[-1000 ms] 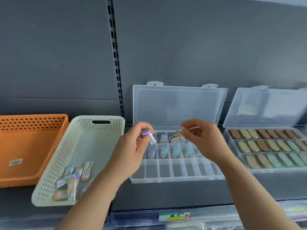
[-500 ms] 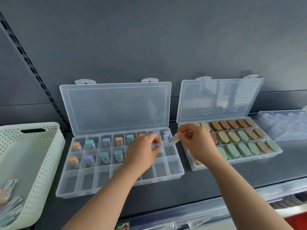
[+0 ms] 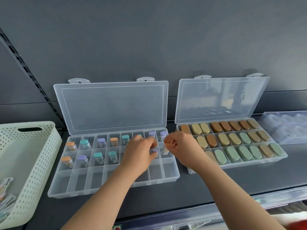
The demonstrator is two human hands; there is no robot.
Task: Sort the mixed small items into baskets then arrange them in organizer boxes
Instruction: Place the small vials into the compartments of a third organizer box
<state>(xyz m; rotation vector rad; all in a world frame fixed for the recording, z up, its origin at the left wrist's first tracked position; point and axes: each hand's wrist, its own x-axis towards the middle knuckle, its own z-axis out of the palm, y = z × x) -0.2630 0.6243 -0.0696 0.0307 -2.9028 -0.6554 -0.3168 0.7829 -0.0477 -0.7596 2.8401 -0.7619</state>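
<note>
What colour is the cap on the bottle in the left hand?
The cap is purple; head view.

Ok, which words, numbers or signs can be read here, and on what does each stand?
No text reads clearly.
Labels on the vials in the left organizer box: too small.
Label on the vial pinched by the right hand: blurred.
Print on the packets in the white basket: blurred.
Sticker on the shelf edge: cut off.

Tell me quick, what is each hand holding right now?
Left hand: pinches a purple-capped vial.
Right hand: pinches another small vial.
</note>
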